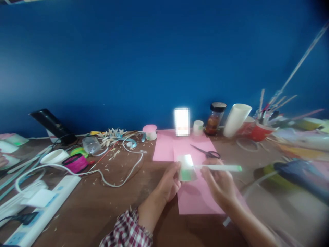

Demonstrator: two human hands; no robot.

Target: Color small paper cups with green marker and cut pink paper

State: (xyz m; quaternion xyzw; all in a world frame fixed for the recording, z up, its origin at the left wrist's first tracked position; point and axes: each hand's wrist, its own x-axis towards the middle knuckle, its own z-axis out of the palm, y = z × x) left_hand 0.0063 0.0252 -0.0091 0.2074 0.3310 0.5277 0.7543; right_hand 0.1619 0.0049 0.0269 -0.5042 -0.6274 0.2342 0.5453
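Observation:
A small white paper cup (185,164) with a green patch on its side is in the grasp of my left hand (170,181). It appears wide end down, over pink paper (200,202). Between the fingers of my right hand (218,178) lies a slim white pen-like stick (226,168) with a green end. Its thin tip points at the cup's side; blur hides whether they touch. Just beyond my right hand, dark-handled scissors (210,154) rest on the paper.
Behind stand a bright blurred-out screen (182,121), a white cup (198,127), a pink-topped cup (150,132), a dark-lidded jar (215,118) and a red cup of brushes (260,132). A power strip (48,209), cables and shavings lie left. Another person's hand (3,160) shows far left.

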